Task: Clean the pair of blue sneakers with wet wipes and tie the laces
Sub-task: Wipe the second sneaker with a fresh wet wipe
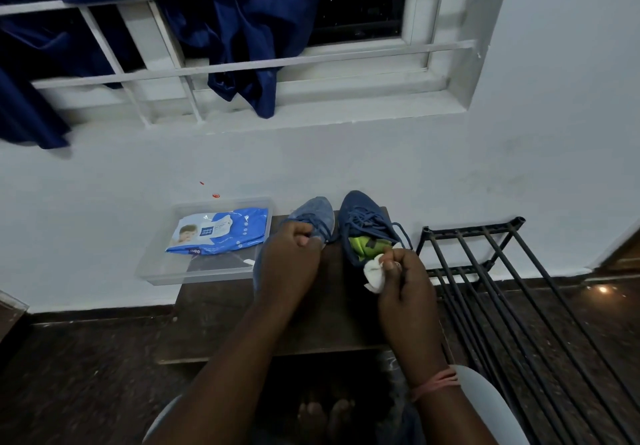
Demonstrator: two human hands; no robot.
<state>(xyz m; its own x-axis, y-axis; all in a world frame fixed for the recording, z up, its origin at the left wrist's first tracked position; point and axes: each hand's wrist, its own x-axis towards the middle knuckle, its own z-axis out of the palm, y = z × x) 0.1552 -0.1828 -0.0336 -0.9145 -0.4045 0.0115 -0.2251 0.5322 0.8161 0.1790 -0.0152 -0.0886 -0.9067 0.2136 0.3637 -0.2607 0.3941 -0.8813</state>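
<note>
Two knitted, mesh-textured sneakers are seen side by side on a small dark wooden worktop [214, 306] set against a white wall, toes pointing to the wall. The left sneaker [313, 214] is of a paler, heathered blue, and its laces are pinched in the curled fingers of the left hand [289, 261], which covers the rear of the shoe. The right sneaker [363, 216] is a deeper navy with matching round laces lying loose over the tongue; a lime-green lining is shown inside its opening. A crumpled white wet wipe [374, 275], soft and bunched, is gripped in the curled fingers of the right hand [403, 285] just at the heel edge of this shoe, and a thin pinkish thread band [436, 384] is worn at that wrist. To the left, a shallow clear plastic tray [152, 264] overhangs the worktop and is partly backed by the wall; a glossy blue and white pack of wipes [218, 231] lies flat in it. To the right, a black metal rack [502, 271] of thin parallel rods stands on the dark speckled stone floor [86, 375]. Above, a window with white painted bars [242, 64] is set in a recess, and dark blue cloth [249, 39] is draped through them in heavy folds.
</note>
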